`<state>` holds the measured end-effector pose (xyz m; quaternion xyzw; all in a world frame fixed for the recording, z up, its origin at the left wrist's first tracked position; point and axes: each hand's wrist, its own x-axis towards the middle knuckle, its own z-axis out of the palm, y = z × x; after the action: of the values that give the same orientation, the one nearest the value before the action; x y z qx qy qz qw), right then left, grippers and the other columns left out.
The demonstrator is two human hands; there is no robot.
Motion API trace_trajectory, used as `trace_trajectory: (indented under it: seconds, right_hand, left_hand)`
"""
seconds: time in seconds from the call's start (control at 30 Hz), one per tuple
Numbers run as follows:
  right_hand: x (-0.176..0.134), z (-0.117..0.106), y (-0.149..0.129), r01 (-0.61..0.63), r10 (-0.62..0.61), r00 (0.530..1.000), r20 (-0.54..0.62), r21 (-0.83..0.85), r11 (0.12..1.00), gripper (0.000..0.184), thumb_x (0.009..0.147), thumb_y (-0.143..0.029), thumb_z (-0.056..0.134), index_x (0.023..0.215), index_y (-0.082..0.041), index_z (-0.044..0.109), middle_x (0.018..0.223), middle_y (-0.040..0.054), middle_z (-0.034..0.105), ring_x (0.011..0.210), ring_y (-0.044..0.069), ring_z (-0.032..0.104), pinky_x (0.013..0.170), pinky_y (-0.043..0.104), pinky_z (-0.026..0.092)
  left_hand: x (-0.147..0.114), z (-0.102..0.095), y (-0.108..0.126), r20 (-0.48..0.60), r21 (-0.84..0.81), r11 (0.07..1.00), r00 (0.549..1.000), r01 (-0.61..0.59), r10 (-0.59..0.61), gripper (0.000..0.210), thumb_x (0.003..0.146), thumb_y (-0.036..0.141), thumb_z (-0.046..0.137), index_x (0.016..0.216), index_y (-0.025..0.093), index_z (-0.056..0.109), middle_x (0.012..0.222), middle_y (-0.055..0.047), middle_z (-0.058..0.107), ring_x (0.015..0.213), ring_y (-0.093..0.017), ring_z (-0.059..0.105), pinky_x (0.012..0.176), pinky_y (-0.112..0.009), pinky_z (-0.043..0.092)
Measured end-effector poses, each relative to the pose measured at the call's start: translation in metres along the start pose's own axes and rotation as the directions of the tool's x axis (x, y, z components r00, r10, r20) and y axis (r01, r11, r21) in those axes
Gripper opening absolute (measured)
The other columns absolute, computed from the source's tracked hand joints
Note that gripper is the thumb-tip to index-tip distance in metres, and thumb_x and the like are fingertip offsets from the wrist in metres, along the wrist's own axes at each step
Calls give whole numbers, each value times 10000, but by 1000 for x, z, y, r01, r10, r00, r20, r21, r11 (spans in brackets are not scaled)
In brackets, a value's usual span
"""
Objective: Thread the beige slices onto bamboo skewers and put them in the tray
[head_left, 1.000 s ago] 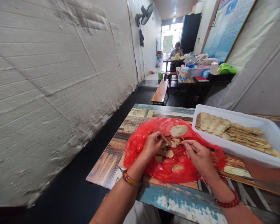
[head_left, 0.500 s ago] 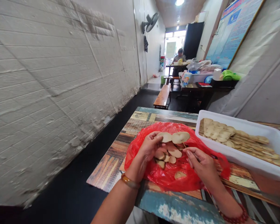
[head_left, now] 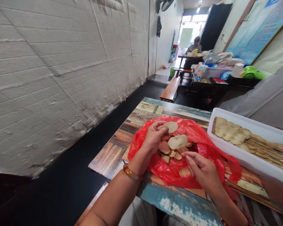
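Observation:
Between the fingers of my left hand [head_left: 155, 134] is a pale, thin oval slice [head_left: 171, 127]. My right hand [head_left: 201, 165] pinches a thin wooden skewer [head_left: 184, 150], which passes through another oval slice [head_left: 177, 142]. The skewer's tip points up toward the left-hand slice; whether it touches that slice I cannot tell. Below both hands lies an opened red plastic bag [head_left: 153, 172] with several loose slices [head_left: 164, 147] on it, and a single slice [head_left: 184, 172] sits near its front edge.
At the right stands a white plastic tub [head_left: 252, 121] with rows of skewered slices [head_left: 233, 131]. The patterned wooden table [head_left: 113, 153] carries everything. Beyond it are a wooden bench [head_left: 171, 88], a cluttered table [head_left: 209, 82] and a seated person [head_left: 195, 47]. A white wall [head_left: 68, 62] runs along the left.
The left-hand slice has been drawn up and back, away from the skewered slice. The skewer has tilted, and its slice sits lower and farther left. The camera view has shifted.

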<state>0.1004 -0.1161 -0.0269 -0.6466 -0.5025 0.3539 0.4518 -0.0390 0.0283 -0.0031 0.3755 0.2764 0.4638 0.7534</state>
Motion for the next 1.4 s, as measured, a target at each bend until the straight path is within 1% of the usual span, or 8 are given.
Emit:
trace_trajectory:
  seconds: [0.23,0.5,0.67,0.83,1.03,1.17,1.27,1.4]
  right_hand:
    - [-1,0,0,43,-46,998,-37,-87,995,323,882,-413,471,983,-166,652,495,-54,454,419,103,423,436,219,346]
    - [2,0,1,66,-76,996,-45,-182,981,346,876,-433,473,966,-169,677,469,-54,464,415,112,446,443,222,375]
    - [3,0,1,57,-73,994,-76,-191,980,339,868,-438,479,959,-181,680,486,-40,523,420,119,475,437,222,381]
    - [3,2,0,91,-116,986,-117,-203,975,342,864,-447,480,917,-187,696,494,-28,554,411,120,484,438,228,392]
    - [4,2,1,108,-135,985,-103,-234,966,353,863,-449,478,930,-186,703,490,-21,564,438,135,528,459,230,421]
    - [5,1,4,98,-122,989,-86,-241,966,363,869,-452,468,940,-182,700,517,-11,585,471,143,557,459,229,417]
    - [6,0,6,92,-108,992,-59,-231,969,364,876,-448,461,951,-177,693,542,-7,601,487,143,571,451,224,415]
    - [8,0,9,101,-119,991,-68,-225,969,374,880,-453,463,957,-166,690,562,6,616,519,151,595,447,221,420]
  left_hand:
    - [-1,1,0,-15,34,999,1000,-11,11,378,581,246,775,895,144,591,783,-31,683,606,-139,648,565,-246,541]
    - [-4,4,2,-15,52,998,999,-38,39,333,605,231,752,887,138,600,768,-20,675,606,-121,638,558,-221,534]
    - [-5,5,3,-31,81,995,998,-55,58,323,602,234,753,873,137,605,752,-14,663,617,-118,628,567,-220,531]
    - [-4,3,2,-17,127,990,998,-60,63,310,618,265,748,872,144,617,778,-24,658,663,-137,631,599,-246,540]
    - [-4,4,1,-5,173,981,996,-91,93,256,650,250,719,862,146,619,790,-31,663,682,-137,629,619,-241,529]
    - [-6,7,0,1,244,963,993,-112,115,206,681,215,683,866,145,625,801,-41,666,699,-139,631,636,-239,522]
    - [-6,7,-1,8,292,949,993,-116,119,214,682,208,687,879,147,631,813,-46,670,710,-140,631,638,-234,515]
    - [-7,7,-2,27,303,944,991,-131,129,243,675,235,711,891,152,638,831,-52,678,746,-149,634,646,-229,509]
